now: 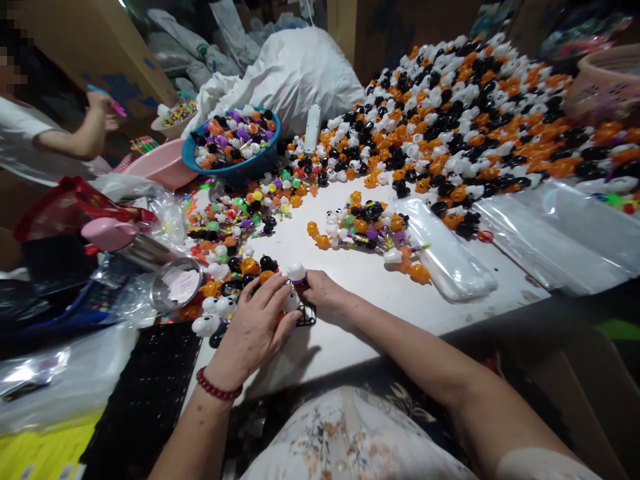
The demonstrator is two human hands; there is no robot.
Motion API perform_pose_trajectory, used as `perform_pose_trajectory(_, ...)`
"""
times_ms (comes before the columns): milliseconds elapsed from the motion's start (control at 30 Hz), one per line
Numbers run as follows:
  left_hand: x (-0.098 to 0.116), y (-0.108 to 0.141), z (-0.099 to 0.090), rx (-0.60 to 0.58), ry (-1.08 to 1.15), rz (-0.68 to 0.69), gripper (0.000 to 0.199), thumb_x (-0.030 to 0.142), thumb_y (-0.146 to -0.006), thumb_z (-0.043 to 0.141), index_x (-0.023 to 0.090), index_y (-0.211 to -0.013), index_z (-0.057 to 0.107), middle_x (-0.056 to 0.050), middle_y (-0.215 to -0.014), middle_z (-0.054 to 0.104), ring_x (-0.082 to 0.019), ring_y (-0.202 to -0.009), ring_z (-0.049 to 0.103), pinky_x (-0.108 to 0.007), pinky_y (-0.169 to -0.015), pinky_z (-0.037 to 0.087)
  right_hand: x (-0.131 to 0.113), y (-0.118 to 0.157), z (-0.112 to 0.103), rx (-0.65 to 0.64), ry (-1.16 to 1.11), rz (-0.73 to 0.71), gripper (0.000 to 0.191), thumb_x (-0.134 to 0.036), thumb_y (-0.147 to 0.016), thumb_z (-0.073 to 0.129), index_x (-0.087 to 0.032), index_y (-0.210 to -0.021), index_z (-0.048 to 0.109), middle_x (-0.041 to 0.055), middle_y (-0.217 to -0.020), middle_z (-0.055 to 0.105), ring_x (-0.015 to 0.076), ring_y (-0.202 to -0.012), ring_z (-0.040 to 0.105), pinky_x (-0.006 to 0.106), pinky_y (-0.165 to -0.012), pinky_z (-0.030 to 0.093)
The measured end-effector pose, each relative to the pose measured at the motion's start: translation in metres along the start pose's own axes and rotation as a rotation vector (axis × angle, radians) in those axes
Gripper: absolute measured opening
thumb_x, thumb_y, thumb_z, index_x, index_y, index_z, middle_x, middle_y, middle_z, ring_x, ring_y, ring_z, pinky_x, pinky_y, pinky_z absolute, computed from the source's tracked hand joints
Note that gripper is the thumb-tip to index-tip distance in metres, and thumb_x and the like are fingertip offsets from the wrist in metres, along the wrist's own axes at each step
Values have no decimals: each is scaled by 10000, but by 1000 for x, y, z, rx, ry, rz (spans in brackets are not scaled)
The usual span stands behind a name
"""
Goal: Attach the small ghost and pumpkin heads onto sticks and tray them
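Note:
My left hand (255,333), with a dark red bead bracelet (219,385) at the wrist, curls its fingers and thumb around a small white plastic ghost figure (291,301). Close beside it, my right hand (323,291) has its fingers closed at a white-topped piece with a purple base (296,273). Its fingertips are partly hidden. Below the hands a bit of black plastic grid (307,315) shows on the white table (370,327). White, black and orange figures (250,267) are heaped under and past my left hand.
A pile of orange, black and white figures (450,127) covers the back right. Clear plastic bags (450,257) lie at right. A blue basin (235,175) holds more pieces. At left are a pink-lidded bottle (110,233), black trays (150,387) and another person's arm (75,137).

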State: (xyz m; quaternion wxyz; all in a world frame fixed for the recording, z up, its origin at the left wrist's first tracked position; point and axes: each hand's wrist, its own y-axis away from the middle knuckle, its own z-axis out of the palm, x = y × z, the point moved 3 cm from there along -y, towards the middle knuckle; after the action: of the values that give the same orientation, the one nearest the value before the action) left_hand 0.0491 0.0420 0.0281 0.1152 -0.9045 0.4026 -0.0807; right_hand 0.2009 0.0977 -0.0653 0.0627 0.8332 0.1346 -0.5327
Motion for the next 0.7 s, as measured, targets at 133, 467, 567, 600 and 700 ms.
perform_pose_trajectory(133, -1, 0, 0, -2, -1, 10, 391, 359, -979, 502, 160, -1315, 501, -136, -1423, 546, -261, -1379, 448, -494, -1165, 304, -2, -5, -1, -65, 102, -31, 273, -123, -825, 576, -141, -1057, 719, 73, -953, 726, 184, -824, 616, 260, -722, 428)
perform_pose_trajectory(467, -4, -8, -10, 7, 14, -37, 572, 435, -955, 524, 186, -1453, 394, -164, -1500, 441, -297, -1376, 420, -498, -1119, 367, 5, -12, -1, -89, 81, -60, 215, -117, -771, 570, -140, -920, 723, 27, -804, 686, 157, -729, 559, 239, -641, 362)
perform_pose_trajectory(567, -6, -13, -10, -23, 21, -26, 595, 456, -962, 499, 214, -1486, 352, -142, -1554, 396, -302, -1412, 388, -517, -1126, 348, 10, -12, 0, -64, 28, -52, 187, -188, -814, 570, -139, -922, 715, 24, -821, 682, 161, -752, 567, 233, -639, 363)
perform_pose_trajectory(600, -7, -14, -9, -34, 25, -28, 595, 458, -968, 487, 216, -1492, 342, -139, -1556, 398, -298, -1416, 387, -519, -1130, 340, 10, -13, 0, -69, 28, -53, 187, -196, -817, 573, -140, -928, 713, 22, -820, 680, 160, -751, 566, 232, -640, 362)
perform_pose_trajectory(700, -9, -16, -4, -77, 28, -35, 589, 457, -985, 449, 199, -1500, 324, -140, -1546, 418, -277, -1419, 393, -511, -1145, 312, 10, -17, 0, -115, 74, -60, 204, -145, -787, 583, -142, -946, 712, 12, -785, 664, 149, -722, 555, 229, -636, 350)
